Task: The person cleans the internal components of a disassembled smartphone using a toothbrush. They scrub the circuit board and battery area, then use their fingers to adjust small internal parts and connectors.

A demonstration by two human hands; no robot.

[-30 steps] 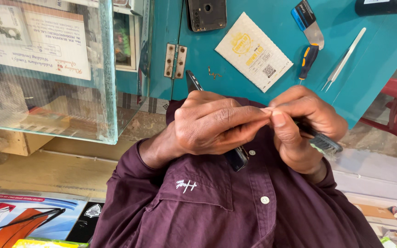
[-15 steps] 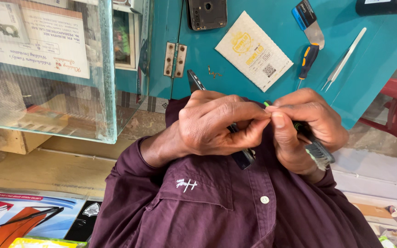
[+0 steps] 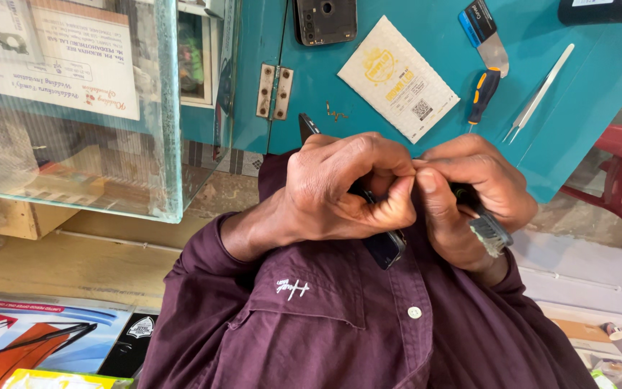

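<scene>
A glass display case (image 3: 73, 108) fills the left of the view, printed cards showing through its panes, with a wooden ledge and bright packaging (image 3: 30, 338) below it. Right of the case, a teal worktop (image 3: 311, 108) carries a dark phone back cover (image 3: 325, 20), a cream card (image 3: 397, 79), a small scraper (image 3: 485, 36), a screwdriver with a black and orange handle (image 3: 484, 94) and a pair of tweezers (image 3: 540, 92).

At centre, over a maroon shirt (image 3: 325, 317), the left hand (image 3: 347, 191) is curled tight round a dark phone (image 3: 383, 245), whose top corner pokes out above the knuckles and whose lower end hangs below the palm. The right hand (image 3: 473, 198) meets it thumb to thumb, fingertips pinched together at the phone's upper edge on something too small to make out; a small brush (image 3: 487, 230) with grey bristles is tucked in the same fist, bristles jutting from beneath.

The work appears to be in mid-course: the back cover lies off on the worktop, suggesting the phone is already opened, while the fingers seem busy with a tiny part at its edge. Whether that part is going in or coming out cannot be told, and reassembly looks to be left.
</scene>
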